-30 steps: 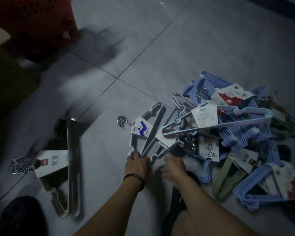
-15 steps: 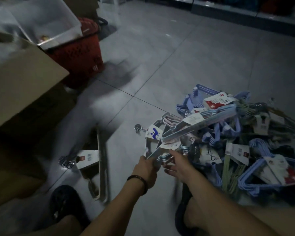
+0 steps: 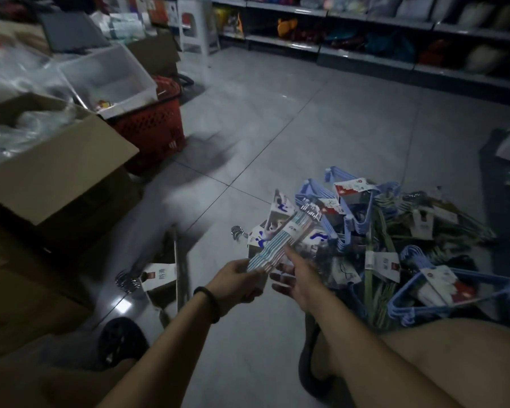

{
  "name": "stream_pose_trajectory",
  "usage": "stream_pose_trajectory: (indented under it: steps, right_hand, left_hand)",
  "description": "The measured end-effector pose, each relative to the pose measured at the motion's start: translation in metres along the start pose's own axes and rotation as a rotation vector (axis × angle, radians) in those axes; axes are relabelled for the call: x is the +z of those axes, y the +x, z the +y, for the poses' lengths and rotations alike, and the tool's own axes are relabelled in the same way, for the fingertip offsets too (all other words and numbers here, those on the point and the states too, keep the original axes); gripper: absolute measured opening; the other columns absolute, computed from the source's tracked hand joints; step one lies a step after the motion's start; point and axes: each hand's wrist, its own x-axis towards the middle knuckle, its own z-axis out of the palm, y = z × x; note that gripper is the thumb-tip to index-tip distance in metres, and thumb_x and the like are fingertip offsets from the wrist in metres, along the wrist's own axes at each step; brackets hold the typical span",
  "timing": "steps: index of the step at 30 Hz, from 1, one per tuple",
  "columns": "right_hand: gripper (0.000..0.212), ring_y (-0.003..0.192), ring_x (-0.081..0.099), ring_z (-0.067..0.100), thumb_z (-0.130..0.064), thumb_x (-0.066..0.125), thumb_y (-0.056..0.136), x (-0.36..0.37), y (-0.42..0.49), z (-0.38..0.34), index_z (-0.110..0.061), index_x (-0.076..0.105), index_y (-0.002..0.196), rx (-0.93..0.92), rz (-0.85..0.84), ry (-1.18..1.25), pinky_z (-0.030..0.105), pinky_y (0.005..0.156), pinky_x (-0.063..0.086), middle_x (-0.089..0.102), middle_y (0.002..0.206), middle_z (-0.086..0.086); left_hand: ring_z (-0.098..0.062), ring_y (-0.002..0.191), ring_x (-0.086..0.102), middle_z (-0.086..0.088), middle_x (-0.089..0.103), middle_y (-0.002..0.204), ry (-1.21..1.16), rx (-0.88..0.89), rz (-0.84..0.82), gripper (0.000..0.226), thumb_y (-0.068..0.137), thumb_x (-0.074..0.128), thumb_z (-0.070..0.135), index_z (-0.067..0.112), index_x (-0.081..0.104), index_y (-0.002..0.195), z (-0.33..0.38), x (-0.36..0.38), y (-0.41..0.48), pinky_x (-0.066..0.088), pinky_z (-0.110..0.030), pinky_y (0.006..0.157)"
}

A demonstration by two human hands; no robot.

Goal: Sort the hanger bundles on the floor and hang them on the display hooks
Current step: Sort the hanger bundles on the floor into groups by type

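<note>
Low down, dim light, tiled floor (image 3: 321, 119). Left hand (image 3: 236, 285) grips the near end of a hanger bundle (image 3: 280, 242), fingers curled round it; black wristband (image 3: 209, 301) on that wrist. The bundle shows edge-on, striped pale blue and white, slanting up and away to the right, clear of the floor, over the near-left edge of the pile.

Right hand (image 3: 295, 278) sits just beside the bundle's near end, fingers straight and loosely spread, holding nothing. Cannot tell whether the forefinger touches the bundle.

Pile of hanger bundles (image 3: 395, 231) lies on the floor, right of centre: blue and green hangers, white card labels, heaped and crossing. Lone bundle (image 3: 159, 275) with a white label lies flat on the floor to the left, well apart from the pile, metal hooks pointing left.

Left side: open cardboard box (image 3: 56, 172); beyond it a red basket (image 3: 153, 128) with a clear plastic bin (image 3: 109, 75) on top. Far: stocked shelves (image 3: 365, 39), white stool (image 3: 195, 25). Near: dark shoe (image 3: 121, 340).
</note>
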Motion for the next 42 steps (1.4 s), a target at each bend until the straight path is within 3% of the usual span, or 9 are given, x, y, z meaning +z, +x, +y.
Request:
stream_pose_trajectory:
  steps: [4, 8, 11, 16, 20, 25, 28, 35, 42]
  right_hand:
    - [0.063, 0.106, 0.072, 0.034, -0.066, 0.069, 0.082, 0.002, -0.004, 0.001, -0.018, 0.071, 0.123, 0.01, -0.001, 0.052, 0.04, 0.075, 0.062, 0.076, 0.116, 0.013]
    - [0.047, 0.105, 0.073, 0.044, -0.045, 0.065, 0.097, 0.004, 0.002, 0.014, -0.009, 0.067, 0.129, 0.067, -0.035, 0.2, 0.053, 0.083, 0.063, 0.074, 0.118, 0.023]
    - [0.039, 0.102, 0.075, 0.042, -0.023, 0.063, 0.102, 0.012, 0.009, 0.026, -0.016, 0.055, 0.14, 0.028, -0.056, 0.189, 0.057, 0.085, 0.061, 0.075, 0.116, 0.02]
    - [0.033, 0.102, 0.073, 0.04, -0.004, 0.058, 0.101, 0.035, 0.024, 0.042, -0.025, 0.064, 0.127, -0.029, -0.054, -0.03, 0.061, 0.09, 0.059, 0.076, 0.112, 0.017]
    - [0.037, 0.099, 0.074, 0.037, -0.002, 0.055, 0.101, 0.049, 0.042, 0.059, -0.032, 0.067, 0.12, -0.048, -0.005, -0.266, 0.06, 0.077, 0.063, 0.076, 0.11, 0.007]
    - [0.046, 0.103, 0.069, 0.014, -0.003, 0.059, 0.099, 0.077, 0.068, 0.075, -0.04, 0.062, 0.127, -0.181, 0.003, -0.59, 0.033, 0.076, 0.063, 0.069, 0.118, -0.01]
    - [0.051, 0.11, 0.067, 0.015, -0.004, 0.056, 0.1, 0.093, 0.091, 0.085, -0.036, 0.057, 0.139, -0.171, -0.019, -0.739, 0.037, 0.085, 0.064, 0.067, 0.125, -0.011]
    - [0.053, 0.115, 0.066, 0.021, 0.0, 0.058, 0.097, 0.115, 0.158, 0.11, -0.03, 0.057, 0.142, -0.088, -0.042, -0.916, 0.044, 0.101, 0.057, 0.069, 0.128, -0.003]
    - [0.039, 0.118, 0.067, 0.019, -0.007, 0.064, 0.095, 0.103, 0.212, 0.129, -0.017, 0.067, 0.133, 0.022, -0.092, -1.139, 0.024, 0.101, 0.047, 0.074, 0.125, -0.001]
  left_hand:
    - [-0.025, 0.086, 0.061, -0.026, 0.063, 0.121, -0.27, -0.066, -0.098, 0.025, 0.105, 0.055, 0.017, 0.012, 0.063, 0.128, -0.007, 0.003, -0.023, 0.052, -0.034, 0.075]
    - [-0.025, 0.082, 0.062, -0.028, 0.061, 0.12, -0.545, -0.128, -0.157, 0.035, 0.101, 0.057, 0.018, 0.008, 0.06, 0.134, -0.03, -0.005, -0.038, 0.05, -0.034, 0.073]
    - [-0.026, 0.085, 0.064, -0.025, 0.063, 0.123, -0.621, -0.163, -0.181, 0.039, 0.099, 0.064, 0.02, 0.011, 0.062, 0.137, -0.049, -0.015, -0.04, 0.052, -0.035, 0.076]
    - [-0.037, 0.117, 0.066, -0.021, 0.058, 0.142, -0.524, -0.244, -0.266, 0.052, 0.095, 0.074, 0.033, 0.021, 0.057, 0.143, -0.068, -0.038, -0.031, 0.053, -0.047, 0.096]
    - [-0.032, 0.118, 0.067, -0.008, 0.062, 0.135, -0.264, -0.235, -0.009, 0.074, 0.083, 0.081, 0.046, 0.033, 0.046, 0.147, -0.071, -0.056, -0.006, 0.055, -0.053, 0.1]
    - [-0.021, 0.103, 0.069, 0.001, 0.064, 0.116, -0.116, -0.176, 0.261, 0.063, 0.09, 0.078, 0.027, 0.032, 0.042, 0.142, -0.08, -0.065, 0.041, 0.059, -0.041, 0.088]
    - [-0.022, 0.097, 0.069, -0.004, 0.064, 0.111, -0.091, -0.252, 0.365, 0.054, 0.095, 0.07, 0.012, 0.022, 0.045, 0.141, -0.102, -0.072, 0.07, 0.063, -0.04, 0.083]
    - [-0.032, 0.09, 0.071, -0.009, 0.067, 0.101, -0.117, -0.279, 0.483, 0.032, 0.093, 0.061, 0.003, 0.023, 0.053, 0.117, -0.144, -0.096, 0.131, 0.065, -0.048, 0.079]
    - [-0.025, 0.106, 0.069, 0.0, 0.071, 0.121, -0.016, -0.285, 0.517, 0.045, 0.09, 0.063, 0.013, 0.033, 0.058, 0.13, -0.178, -0.103, 0.182, 0.059, -0.046, 0.096]
